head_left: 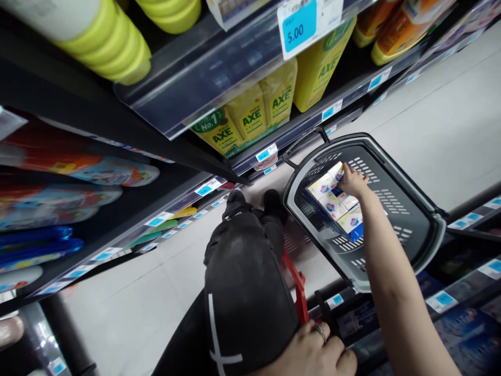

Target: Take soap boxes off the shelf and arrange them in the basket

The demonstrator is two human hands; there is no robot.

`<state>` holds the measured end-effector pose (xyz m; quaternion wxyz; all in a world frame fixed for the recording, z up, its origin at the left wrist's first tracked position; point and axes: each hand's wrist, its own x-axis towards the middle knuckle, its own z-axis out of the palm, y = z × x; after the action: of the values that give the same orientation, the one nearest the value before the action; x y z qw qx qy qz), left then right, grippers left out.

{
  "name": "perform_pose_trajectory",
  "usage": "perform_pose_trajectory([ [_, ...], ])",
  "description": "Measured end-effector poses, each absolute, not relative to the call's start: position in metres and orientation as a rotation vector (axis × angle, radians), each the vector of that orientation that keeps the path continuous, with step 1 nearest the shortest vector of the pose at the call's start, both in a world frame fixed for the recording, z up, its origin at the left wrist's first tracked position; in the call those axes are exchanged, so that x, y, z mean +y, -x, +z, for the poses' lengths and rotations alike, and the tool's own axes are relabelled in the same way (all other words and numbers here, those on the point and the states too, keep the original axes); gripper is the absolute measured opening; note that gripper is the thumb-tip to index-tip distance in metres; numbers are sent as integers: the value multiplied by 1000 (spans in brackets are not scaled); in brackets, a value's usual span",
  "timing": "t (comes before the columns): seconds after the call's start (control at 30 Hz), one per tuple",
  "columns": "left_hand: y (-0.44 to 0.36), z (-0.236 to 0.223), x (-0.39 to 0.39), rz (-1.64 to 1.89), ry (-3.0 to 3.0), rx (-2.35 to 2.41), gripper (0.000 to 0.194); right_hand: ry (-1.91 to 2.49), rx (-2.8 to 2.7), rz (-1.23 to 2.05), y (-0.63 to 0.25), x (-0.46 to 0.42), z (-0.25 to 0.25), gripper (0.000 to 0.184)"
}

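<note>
Inside a grey-and-black shopping basket [417, 224], my right hand [353, 184] is closed at the upper edge of a pack of small boxes [331, 203], white and yellow with blue parts. The pack lies against the slotted basket wall, and part of it is hidden by my hand and forearm. My left hand [313, 351] wears a ring and is beside my black-clad knee. Its fingers are curled round the near end of a red plastic handle [299, 292]. What that handle belongs to is mostly hidden behind my leg.
Shelves at upper left carry yellow AXE packs [250, 115], large yellow containers [168, 13] and orange bottles [407, 26]. More bottles [113, 169] hang over the left side. Another shelf with blue packages [465, 329] stands at lower right. Pale floor [133, 297] runs between.
</note>
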<state>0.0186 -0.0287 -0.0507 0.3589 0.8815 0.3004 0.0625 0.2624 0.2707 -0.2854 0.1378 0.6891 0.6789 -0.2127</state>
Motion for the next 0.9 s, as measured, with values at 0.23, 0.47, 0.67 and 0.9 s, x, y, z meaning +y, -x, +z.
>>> perform_pose_trajectory([
  [0.23, -20, -51, -27, 69, -2259, 729, 13, -1947, 1972, -526, -262, 268, -281, 86],
  [0.47, -19, -50, -27, 78, -2257, 728, 17, -1991, 1991, -504, -263, 264, -287, 65],
  [0.67, -19, -51, -29, 189, -2270, 802, 15, -2019, 1959, -504, -261, 262, -285, 63],
  [0.9, -19, -52, -31, 208, -2273, 807, 17, -2052, 1904, -550, -252, 262, -276, 66],
])
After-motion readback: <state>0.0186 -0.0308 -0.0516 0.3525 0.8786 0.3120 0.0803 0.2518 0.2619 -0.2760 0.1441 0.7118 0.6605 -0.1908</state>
